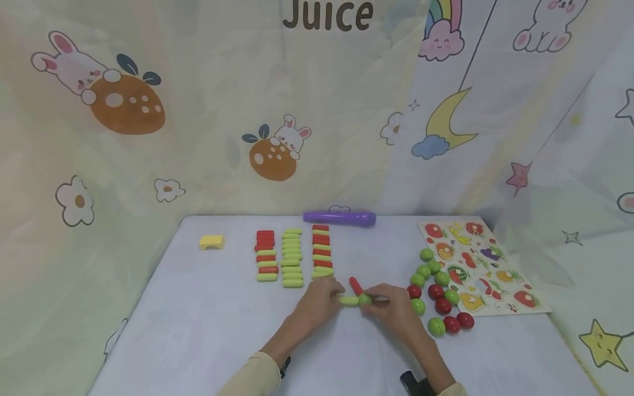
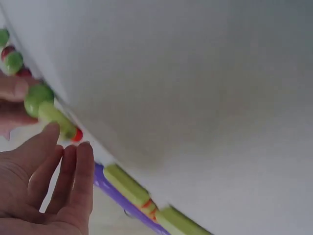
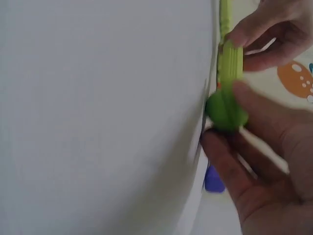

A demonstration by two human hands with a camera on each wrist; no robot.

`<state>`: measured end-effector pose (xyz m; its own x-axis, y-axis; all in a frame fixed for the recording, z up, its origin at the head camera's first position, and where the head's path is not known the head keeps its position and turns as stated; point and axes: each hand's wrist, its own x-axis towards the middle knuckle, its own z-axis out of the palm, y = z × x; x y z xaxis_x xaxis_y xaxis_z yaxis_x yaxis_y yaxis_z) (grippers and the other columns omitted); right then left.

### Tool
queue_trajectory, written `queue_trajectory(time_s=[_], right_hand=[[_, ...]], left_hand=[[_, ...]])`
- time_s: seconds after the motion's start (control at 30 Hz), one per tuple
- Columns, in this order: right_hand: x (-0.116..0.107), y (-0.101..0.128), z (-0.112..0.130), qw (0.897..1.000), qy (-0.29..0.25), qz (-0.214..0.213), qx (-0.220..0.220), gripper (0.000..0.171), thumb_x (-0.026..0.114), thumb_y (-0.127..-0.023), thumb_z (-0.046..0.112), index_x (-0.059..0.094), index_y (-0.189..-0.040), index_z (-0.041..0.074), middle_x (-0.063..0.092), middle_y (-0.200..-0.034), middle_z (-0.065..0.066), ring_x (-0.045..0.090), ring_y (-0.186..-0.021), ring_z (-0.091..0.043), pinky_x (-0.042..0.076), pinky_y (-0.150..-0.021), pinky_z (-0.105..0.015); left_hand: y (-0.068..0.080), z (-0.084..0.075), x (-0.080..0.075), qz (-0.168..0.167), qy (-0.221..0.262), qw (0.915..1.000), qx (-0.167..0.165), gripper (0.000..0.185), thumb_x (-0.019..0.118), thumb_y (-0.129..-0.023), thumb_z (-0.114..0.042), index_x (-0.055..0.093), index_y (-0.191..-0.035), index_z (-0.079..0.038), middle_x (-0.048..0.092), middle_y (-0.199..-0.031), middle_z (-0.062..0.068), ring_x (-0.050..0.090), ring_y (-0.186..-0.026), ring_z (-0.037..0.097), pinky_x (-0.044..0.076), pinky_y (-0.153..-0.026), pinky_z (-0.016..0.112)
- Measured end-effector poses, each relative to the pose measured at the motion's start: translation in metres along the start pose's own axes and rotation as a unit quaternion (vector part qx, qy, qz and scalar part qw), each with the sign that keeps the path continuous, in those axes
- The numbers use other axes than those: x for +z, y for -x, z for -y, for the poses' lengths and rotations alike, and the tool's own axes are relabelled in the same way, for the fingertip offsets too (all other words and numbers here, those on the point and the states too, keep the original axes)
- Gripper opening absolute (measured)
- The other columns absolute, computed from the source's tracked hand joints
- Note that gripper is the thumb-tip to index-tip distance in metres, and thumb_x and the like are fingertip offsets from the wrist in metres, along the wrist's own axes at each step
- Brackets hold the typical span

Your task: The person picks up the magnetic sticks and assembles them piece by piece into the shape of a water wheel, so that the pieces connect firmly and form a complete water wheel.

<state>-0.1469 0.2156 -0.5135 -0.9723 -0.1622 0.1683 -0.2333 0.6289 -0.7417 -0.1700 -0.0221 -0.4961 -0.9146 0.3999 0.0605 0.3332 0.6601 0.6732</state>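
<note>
Right hand (image 1: pixel 393 308) pinches green ball (image 1: pixel 365 299) against lime bar (image 1: pixel 349 300); left hand (image 1: pixel 319 301) pinches the bar's far end. Loose pinch could let the ball roll off across worktop (image 1: pixel 198 330).

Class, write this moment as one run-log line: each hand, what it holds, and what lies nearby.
left hand: holds green stick piece | right hand: holds green ball half | pieces: touching end to end | nearby: red stick piece on table
</note>
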Motion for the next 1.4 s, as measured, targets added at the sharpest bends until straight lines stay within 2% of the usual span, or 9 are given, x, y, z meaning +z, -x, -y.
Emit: queue_trajectory(time_s=[0.13, 0.27, 0.47, 0.77, 0.93, 1.1, 1.17, 1.27, 1.4], right_hand=[[-0.013, 0.001, -0.005, 0.998, -0.001, 0.042, -0.052, 0.043, 0.093, -0.082, 0.006, 0.079, -0.123, 0.008, 0.080, -0.113, -0.003, 0.077, -0.100, -0.024, 0.065, -0.085, -0.036], [-0.016, -0.002, -0.009, 0.994, 0.006, 0.083, -0.072, 0.043, 0.089, -0.085, 0.003, 0.078, -0.126, 0.010, 0.079, -0.114, 0.002, 0.074, -0.099, -0.018, 0.063, -0.086, -0.033], [-0.009, -0.004, -0.004, 0.994, 0.046, 0.080, -0.066, 0.038, 0.088, -0.085, 0.001, 0.081, -0.120, 0.015, 0.079, -0.111, 0.007, 0.070, -0.095, -0.010, 0.060, -0.079, -0.024], [-0.004, -0.003, 0.006, 0.994, 0.091, 0.047, -0.028, 0.031, 0.093, -0.082, 0.006, 0.081, -0.109, 0.014, 0.077, -0.095, 0.009, 0.070, -0.087, -0.011, 0.059, -0.075, -0.024], [0.001, -0.004, 0.013, 0.992, 0.119, 0.045, 0.001, 0.034, 0.093, -0.082, 0.012, 0.081, -0.113, 0.018, 0.074, -0.093, 0.015, 0.067, -0.088, -0.006, 0.059, -0.077, -0.025], [0.007, -0.007, 0.015, 0.990, 0.138, 0.030, 0.017, 0.032, 0.096, -0.080, 0.014, 0.082, -0.109, 0.017, 0.071, -0.088, 0.014, 0.064, -0.084, -0.003, 0.059, -0.077, -0.026], [0.008, -0.007, 0.016, 0.990, 0.140, 0.021, 0.019, 0.032, 0.097, -0.078, 0.015, 0.083, -0.106, 0.016, 0.070, -0.085, 0.014, 0.062, -0.081, -0.003, 0.058, -0.075, -0.025], [0.010, -0.007, 0.017, 0.990, 0.136, 0.007, 0.017, 0.029, 0.098, -0.077, 0.016, 0.082, -0.102, 0.016, 0.070, -0.082, 0.014, 0.059, -0.077, -0.004, 0.057, -0.072, -0.025], [0.012, -0.007, 0.022, 0.991, 0.130, -0.003, 0.007, 0.027, 0.099, -0.077, 0.016, 0.082, -0.098, 0.015, 0.071, -0.082, 0.012, 0.057, -0.073, -0.005, 0.055, -0.069, -0.025]], left_hand=[[-0.004, 0.012, -0.018, -0.041, -0.005, 0.9989, -0.023, 0.028, 0.079, -0.098, -0.008, 0.078, -0.126, -0.006, 0.075, -0.124, 0.006, 0.066, -0.116, 0.023, 0.059, -0.100, 0.042], [-0.012, 0.026, -0.026, -0.084, -0.064, 0.9943, -0.018, 0.026, 0.080, -0.096, -0.003, 0.079, -0.122, -0.001, 0.075, -0.117, 0.011, 0.067, -0.113, 0.026, 0.059, -0.099, 0.042], [-0.019, 0.037, -0.018, -0.075, -0.122, 0.9896, 0.007, 0.019, 0.078, -0.098, -0.005, 0.080, -0.117, -0.001, 0.072, -0.101, 0.008, 0.060, -0.093, 0.018, 0.058, -0.079, 0.029], [-0.018, 0.032, -0.010, -0.067, -0.182, 0.9806, 0.030, 0.008, 0.078, -0.097, 0.001, 0.082, -0.103, -0.001, 0.071, -0.093, 0.007, 0.055, -0.083, 0.014, 0.053, -0.070, 0.025], [-0.013, 0.021, -0.014, -0.079, -0.148, 0.9856, 0.020, 0.009, 0.075, -0.097, 0.005, 0.082, -0.100, 0.000, 0.075, -0.084, 0.008, 0.055, -0.073, 0.013, 0.049, -0.064, 0.026], [0.000, 0.006, -0.018, -0.070, -0.046, 0.9964, -0.012, 0.015, 0.073, -0.097, 0.007, 0.083, -0.109, 0.003, 0.081, -0.105, 0.012, 0.073, -0.095, 0.016, 0.064, -0.080, 0.033], [0.004, 0.002, -0.016, -0.056, -0.020, 0.9982, -0.009, 0.017, 0.075, -0.095, 0.008, 0.083, -0.109, 0.002, 0.081, -0.109, 0.011, 0.075, -0.103, 0.018, 0.064, -0.085, 0.036], [0.007, 0.000, -0.011, -0.039, -0.006, 0.9992, 0.011, 0.017, 0.076, -0.092, 0.011, 0.084, -0.105, 0.002, 0.082, -0.103, 0.009, 0.075, -0.100, 0.018, 0.064, -0.083, 0.034], [0.008, -0.001, -0.004, -0.032, -0.004, 0.9994, 0.016, 0.018, 0.078, -0.090, 0.011, 0.084, -0.104, 0.001, 0.082, -0.101, 0.008, 0.074, -0.096, 0.015, 0.062, -0.081, 0.032]])
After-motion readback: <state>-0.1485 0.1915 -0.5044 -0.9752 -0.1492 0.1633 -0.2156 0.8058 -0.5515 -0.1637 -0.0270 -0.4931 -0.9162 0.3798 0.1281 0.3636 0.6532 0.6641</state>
